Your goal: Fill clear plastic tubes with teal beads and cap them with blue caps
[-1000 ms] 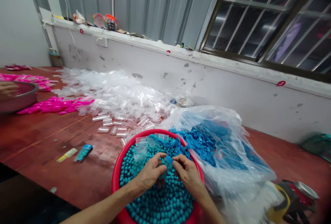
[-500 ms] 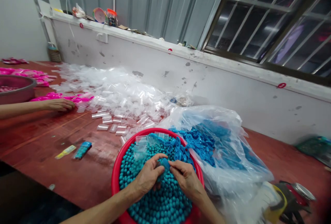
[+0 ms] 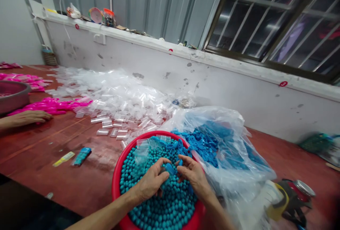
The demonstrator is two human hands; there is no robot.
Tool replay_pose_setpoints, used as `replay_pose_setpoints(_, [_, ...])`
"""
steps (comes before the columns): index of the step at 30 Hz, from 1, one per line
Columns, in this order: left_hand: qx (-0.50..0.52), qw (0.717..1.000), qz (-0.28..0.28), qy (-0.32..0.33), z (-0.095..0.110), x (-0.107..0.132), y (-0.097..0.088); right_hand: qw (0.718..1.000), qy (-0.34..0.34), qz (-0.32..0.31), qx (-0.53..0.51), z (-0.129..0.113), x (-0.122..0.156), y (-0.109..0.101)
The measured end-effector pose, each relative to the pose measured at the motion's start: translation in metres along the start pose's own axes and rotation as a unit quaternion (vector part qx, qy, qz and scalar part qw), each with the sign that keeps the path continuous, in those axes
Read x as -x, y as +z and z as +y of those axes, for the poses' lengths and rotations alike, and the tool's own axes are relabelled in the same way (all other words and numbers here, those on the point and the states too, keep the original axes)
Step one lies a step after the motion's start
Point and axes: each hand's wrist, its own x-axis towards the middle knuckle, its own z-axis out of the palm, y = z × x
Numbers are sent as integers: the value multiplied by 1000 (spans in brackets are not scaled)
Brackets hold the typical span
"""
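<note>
A red basin at the table's near edge is full of small teal balls, with a few blue plastic pieces and little clear bags at its far side. Both my hands work over the balls. My left hand has its fingers curled round a small blue piece held between the two hands. My right hand pinches the same piece from the right. What else lies in my palms is hidden.
A clear sack of blue plastic parts leans against the basin's right. A heap of small clear bags and pink pieces lie behind. Another person's hand rests at left by a grey basin. A can stands at right.
My hands stayed together over the balls, shifting slightly. The other person's hand came out of the grey basin onto the table, then drew back leftward.
</note>
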Motion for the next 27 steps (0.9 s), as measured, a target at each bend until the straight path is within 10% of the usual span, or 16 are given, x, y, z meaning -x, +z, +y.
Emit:
replay_pose_setpoints(11, [5, 992, 80, 97, 10, 4, 3, 913, -88, -78, 391, -1, 25, 33])
replay_pose_setpoints(21, [-19, 989, 142, 41, 14, 10, 16, 875, -176, 41, 449, 13, 32, 58])
replay_pose_setpoints(27, [-213, 963, 151, 61, 18, 25, -5, 879, -121, -68, 457, 15, 37, 54])
